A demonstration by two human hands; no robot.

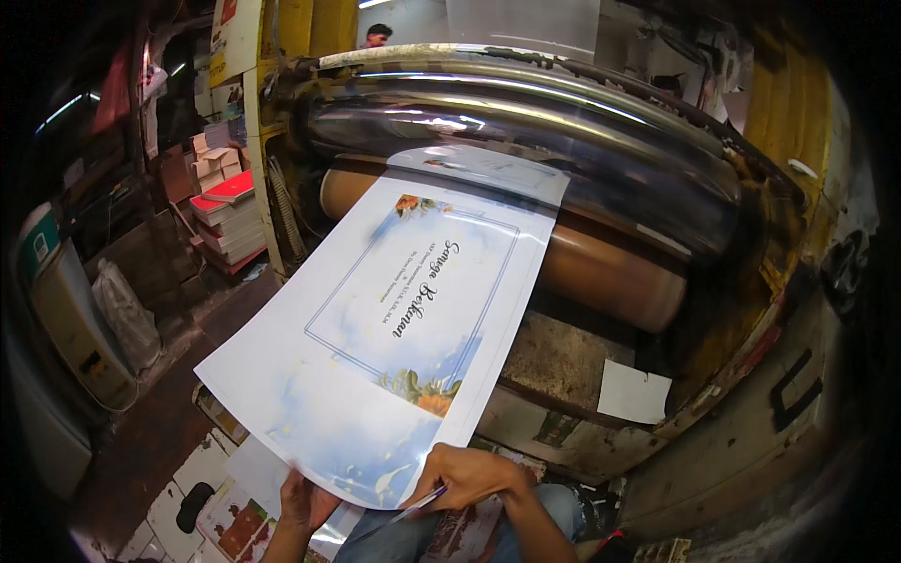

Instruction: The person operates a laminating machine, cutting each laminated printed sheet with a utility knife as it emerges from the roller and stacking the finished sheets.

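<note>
A large printed sheet [375, 319] with blue watercolour washes, a double-line frame and orange flowers slopes down toward me. Its far end lies against the shiny roller [526, 169] of a machine, which mirrors it. My left hand [306, 499] is closed on the near edge of the sheet, left of its middle. At the near right corner, my right hand [462, 477] pinches the paper. A slim pen-like tool [424, 500], pale with a purple part, also sits in that hand's fingers; its exact kind is unclear.
Below the shiny roller runs a brown roller [610, 272]. A white paper piece [635, 391] lies on the machine's ledge. Stacked books with red covers [228, 211] stand at left, near a plastic-wrapped bundle [127, 314]. A person [378, 36] is far behind the machine.
</note>
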